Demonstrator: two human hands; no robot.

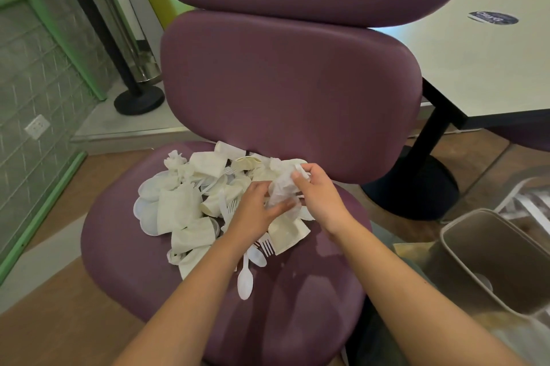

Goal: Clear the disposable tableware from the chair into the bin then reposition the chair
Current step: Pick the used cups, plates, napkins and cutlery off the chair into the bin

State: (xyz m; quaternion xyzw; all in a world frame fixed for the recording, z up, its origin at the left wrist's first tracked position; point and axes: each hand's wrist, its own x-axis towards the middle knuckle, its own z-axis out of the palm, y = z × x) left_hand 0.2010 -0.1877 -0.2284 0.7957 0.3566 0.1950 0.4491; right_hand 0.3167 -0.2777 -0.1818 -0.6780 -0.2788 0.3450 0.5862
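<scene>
Tableware lies heaped on the purple chair, spread from the middle of the seat to its back edge under the backrest. Nearest along the seat is a white plastic spoon, bowl toward the front edge, with a second spoon and a fork just behind it. Both forearms reach over the seat's front half. The left hand lies low on the heap with fingers stretched toward a crumpled white wrapper, touching its lower side. The right hand has its thumb and fingers curled round the upper part of that wrapper, pinching it above the pile. Left of the hands lie flattened paper cups, round lids and a balled napkin near the back left of the seat. The bin stands open on the floor just right of the seat. Farther off, a white table stands behind the backrest on the right, and a black post base sits on the left.
</scene>
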